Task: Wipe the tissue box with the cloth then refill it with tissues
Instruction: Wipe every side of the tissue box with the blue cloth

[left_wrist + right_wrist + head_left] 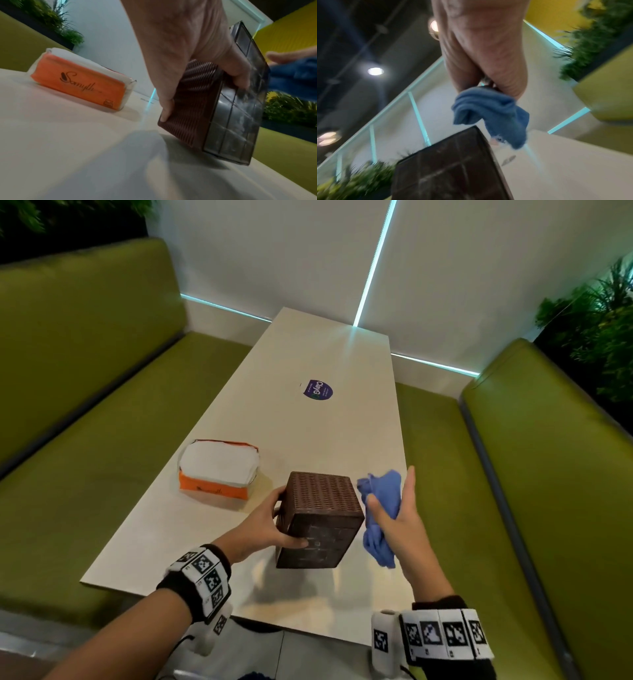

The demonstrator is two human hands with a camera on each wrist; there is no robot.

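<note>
Tissue box (320,518) stood tipped near the table's (342,364) 6 o'clock edge, left hand (263,522) clamped round it, probably exposing its faces. Right hand (399,515) at its 3 o'clock pinched the cloth (378,508) under the thumb, fingers straight. Tissue pack (217,470) waited at 10 o'clock.

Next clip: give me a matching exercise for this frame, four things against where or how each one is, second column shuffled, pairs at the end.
Things
1. tissue box
2. cloth
3. tissue pack
4. sticker

States
A. lies on the table, untouched, left of the box
B. gripped by the left hand, tipped with its base toward the camera
C. flat on the table, farther off
D. bunched in the right hand, beside the box

Pairs: 1-B, 2-D, 3-A, 4-C
</note>
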